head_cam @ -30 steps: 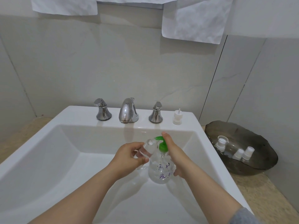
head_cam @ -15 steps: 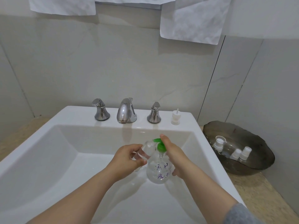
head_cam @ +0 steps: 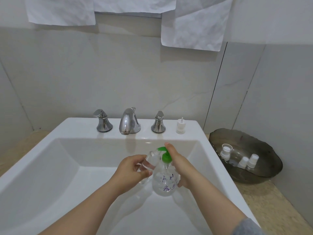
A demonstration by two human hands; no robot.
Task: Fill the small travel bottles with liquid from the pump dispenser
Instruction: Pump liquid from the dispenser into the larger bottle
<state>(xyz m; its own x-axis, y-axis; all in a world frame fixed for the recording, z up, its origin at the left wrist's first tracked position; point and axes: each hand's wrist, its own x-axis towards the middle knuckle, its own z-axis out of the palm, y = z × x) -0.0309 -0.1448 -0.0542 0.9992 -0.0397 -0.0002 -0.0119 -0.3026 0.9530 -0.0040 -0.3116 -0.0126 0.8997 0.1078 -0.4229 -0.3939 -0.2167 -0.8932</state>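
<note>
Over the white sink basin [head_cam: 55,168], my right hand [head_cam: 182,167] grips a clear pump dispenser [head_cam: 165,183] with purple writing, and its forefinger lies on the green pump head [head_cam: 164,154]. My left hand [head_cam: 131,168] holds a small clear travel bottle [head_cam: 149,161] tilted, its open mouth up against the green nozzle. A white spray cap [head_cam: 180,126] stands on the sink ledge to the right of the taps.
A chrome faucet [head_cam: 129,122] with two handles sits on the back ledge. To the right, a dark glass bowl [head_cam: 264,146] on the stone counter holds three small bottles with white caps [head_cam: 243,160]. White cloths hang on the wall above.
Both hands and the bottles have shifted slightly down and left in view. The forefinger stays on the pump head and the travel bottle stays at the nozzle.
</note>
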